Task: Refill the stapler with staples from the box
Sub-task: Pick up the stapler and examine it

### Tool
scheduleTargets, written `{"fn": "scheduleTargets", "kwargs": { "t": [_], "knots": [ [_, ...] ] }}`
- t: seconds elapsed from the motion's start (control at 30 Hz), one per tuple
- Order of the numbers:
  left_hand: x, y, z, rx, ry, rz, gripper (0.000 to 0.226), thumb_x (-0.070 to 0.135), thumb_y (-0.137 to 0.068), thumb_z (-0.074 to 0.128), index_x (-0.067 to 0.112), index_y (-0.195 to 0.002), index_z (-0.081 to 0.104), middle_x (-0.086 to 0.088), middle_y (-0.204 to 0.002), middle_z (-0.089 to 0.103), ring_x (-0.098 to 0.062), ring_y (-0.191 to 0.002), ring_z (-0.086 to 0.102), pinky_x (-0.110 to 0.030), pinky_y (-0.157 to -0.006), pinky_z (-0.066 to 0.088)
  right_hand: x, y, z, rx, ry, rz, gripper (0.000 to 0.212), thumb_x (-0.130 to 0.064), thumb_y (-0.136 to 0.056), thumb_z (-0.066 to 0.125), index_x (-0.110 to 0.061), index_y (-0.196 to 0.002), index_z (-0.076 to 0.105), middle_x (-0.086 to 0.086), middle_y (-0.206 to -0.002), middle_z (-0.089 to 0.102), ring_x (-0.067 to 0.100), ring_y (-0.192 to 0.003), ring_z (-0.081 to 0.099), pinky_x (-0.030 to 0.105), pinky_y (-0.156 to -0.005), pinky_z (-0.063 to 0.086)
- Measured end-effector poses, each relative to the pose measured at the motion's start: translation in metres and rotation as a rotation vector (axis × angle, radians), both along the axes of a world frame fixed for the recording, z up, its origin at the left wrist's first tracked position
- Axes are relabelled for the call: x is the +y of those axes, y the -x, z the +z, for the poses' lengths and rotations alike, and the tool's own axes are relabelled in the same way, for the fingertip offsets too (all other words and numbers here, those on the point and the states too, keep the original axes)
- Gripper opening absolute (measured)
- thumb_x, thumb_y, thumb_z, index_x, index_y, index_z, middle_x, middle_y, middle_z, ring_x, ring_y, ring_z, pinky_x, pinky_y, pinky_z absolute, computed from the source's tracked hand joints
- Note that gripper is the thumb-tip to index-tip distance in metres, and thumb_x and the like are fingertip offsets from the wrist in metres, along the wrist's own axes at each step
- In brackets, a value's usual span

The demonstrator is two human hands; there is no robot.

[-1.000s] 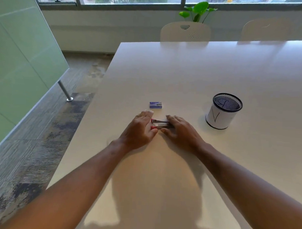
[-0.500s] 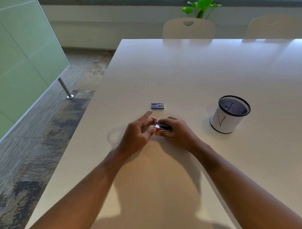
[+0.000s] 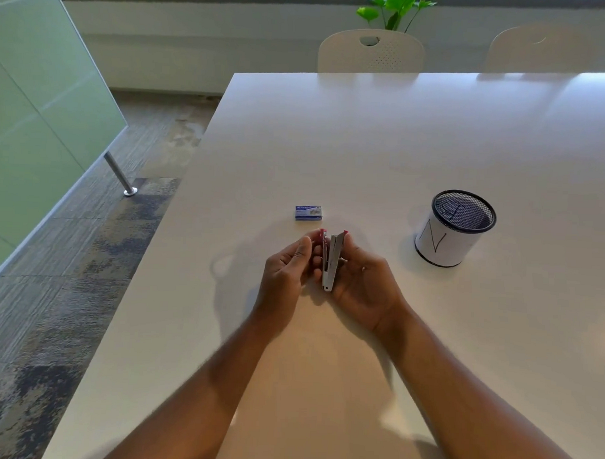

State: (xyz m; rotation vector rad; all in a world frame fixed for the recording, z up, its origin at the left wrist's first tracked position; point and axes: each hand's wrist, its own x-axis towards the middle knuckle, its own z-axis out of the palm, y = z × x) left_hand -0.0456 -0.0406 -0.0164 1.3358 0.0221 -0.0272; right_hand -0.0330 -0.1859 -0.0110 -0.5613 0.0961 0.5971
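We've got both hands clamped on the stapler (image 3: 331, 261), left hand (image 3: 287, 271) and right hand (image 3: 364, 283), splayed open above the counter (image 3: 365, 145). Risk: spring snaps it shut on a finger. Staple box (image 3: 308, 212) just beyond, unopened.

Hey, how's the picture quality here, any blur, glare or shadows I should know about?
Head view: the forearms are motion-blurred, while the stapler, held open between the left hand and right hand, is fairly sharp. Window glare washes the far table. Soft shadows fall left of the hands and beside the cup. Wide-angle distortion bends the table's edges.
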Motion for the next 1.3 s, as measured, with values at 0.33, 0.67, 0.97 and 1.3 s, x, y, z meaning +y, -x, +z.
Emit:
{"fn": "scheduleTargets", "kwargs": {
  "t": [0.33, 0.67, 0.97, 1.3],
  "knots": [
    [-0.004, 0.006, 0.002, -0.053, -0.105, -0.012, 0.047, 0.049, -0.098, 0.05, 0.021, -0.131, 0.067, -0.02, -0.116, 0.074, -0.029, -0.111, 0.07, -0.036, -0.096, 0.057, -0.003, 0.0, 0.002, -0.057, 0.055, 0.025, 0.044, -0.041, -0.102, 0.052, -0.003, -0.111, 0.072, 0.015, -0.097, 0.068, 0.025, -0.086, 0.066, 0.037, -0.074, 0.058],
    [-0.002, 0.003, 0.0, -0.039, -0.098, -0.013, 0.078, 0.067, -0.089, 0.044, 0.018, -0.149, 0.046, -0.002, -0.143, 0.061, -0.015, -0.13, 0.059, -0.045, -0.112, 0.045, -0.005, -0.009, -0.003, -0.132, 0.107, 0.036, 0.043, -0.036, -0.098, 0.061, -0.001, -0.124, 0.064, 0.017, -0.109, 0.064, 0.024, -0.096, 0.063, 0.033, -0.084, 0.054],
    [-0.001, 0.002, -0.001, -0.022, -0.006, -0.026, 0.07, 0.064, -0.094, 0.044, 0.014, -0.142, 0.056, -0.005, -0.134, 0.069, -0.02, -0.127, 0.062, -0.036, -0.107, 0.049, -0.006, -0.01, -0.001, -0.231, 0.197, 0.019, 0.043, -0.034, -0.097, 0.063, -0.002, -0.125, 0.064, 0.016, -0.108, 0.066, 0.024, -0.095, 0.064, 0.034, -0.082, 0.053],
    [-0.001, 0.003, 0.004, 0.01, 0.041, 0.02, 0.066, 0.066, -0.089, 0.049, 0.019, -0.132, 0.064, -0.011, -0.128, 0.072, -0.026, -0.123, 0.065, -0.038, -0.105, 0.051, -0.004, -0.002, 0.008, -0.316, 0.272, -0.003, 0.041, -0.022, -0.095, 0.06, 0.005, -0.125, 0.06, 0.02, -0.108, 0.065, 0.026, -0.094, 0.064, 0.035, -0.08, 0.053]
  ]
}}
